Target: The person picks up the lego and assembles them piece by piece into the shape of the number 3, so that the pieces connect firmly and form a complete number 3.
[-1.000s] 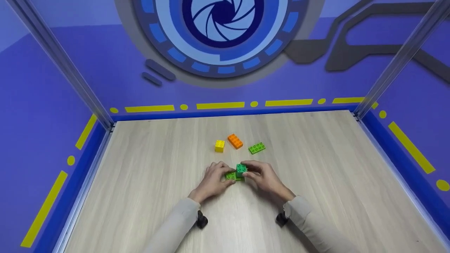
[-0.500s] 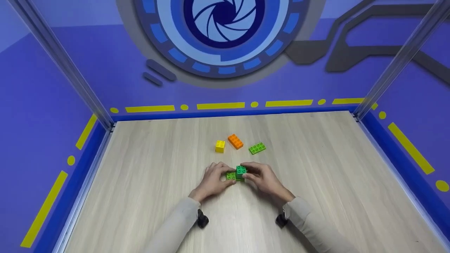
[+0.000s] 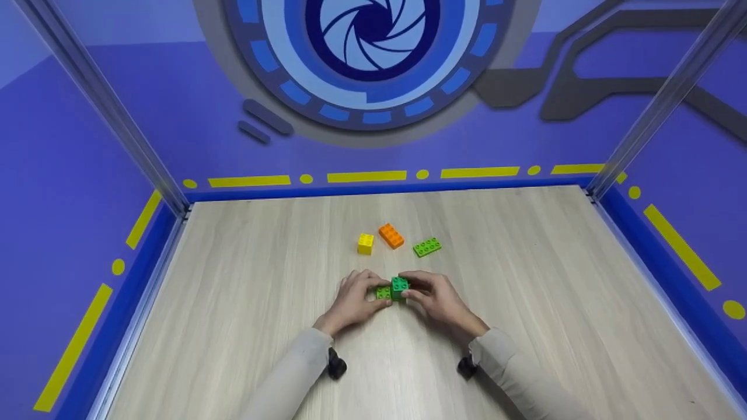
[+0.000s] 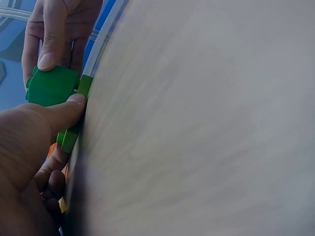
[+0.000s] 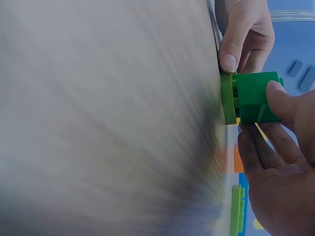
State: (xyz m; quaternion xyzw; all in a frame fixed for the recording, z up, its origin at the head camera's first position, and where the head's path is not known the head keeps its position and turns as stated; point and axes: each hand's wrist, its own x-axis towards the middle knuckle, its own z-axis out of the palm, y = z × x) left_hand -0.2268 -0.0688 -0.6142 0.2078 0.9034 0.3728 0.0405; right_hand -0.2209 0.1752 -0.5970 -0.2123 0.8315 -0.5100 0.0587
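My left hand pinches the left end of a flat light green plate lying on the table. My right hand grips a dark green brick between thumb and fingers, over the plate's right part. The right wrist view shows the dark green brick against the studs of the light green plate, with a narrow gap between them. In the left wrist view the brick looks slightly tilted to the plate. Whether it is pressed fully down I cannot tell.
Behind the hands on the wooden table lie a yellow brick, an orange brick and another light green plate. Blue panels with metal corner posts stand around the table's back and sides.
The dark green brick has shifted very slightly to the left over the plate, with the right hand still gripping it. The left hand has stayed in place.
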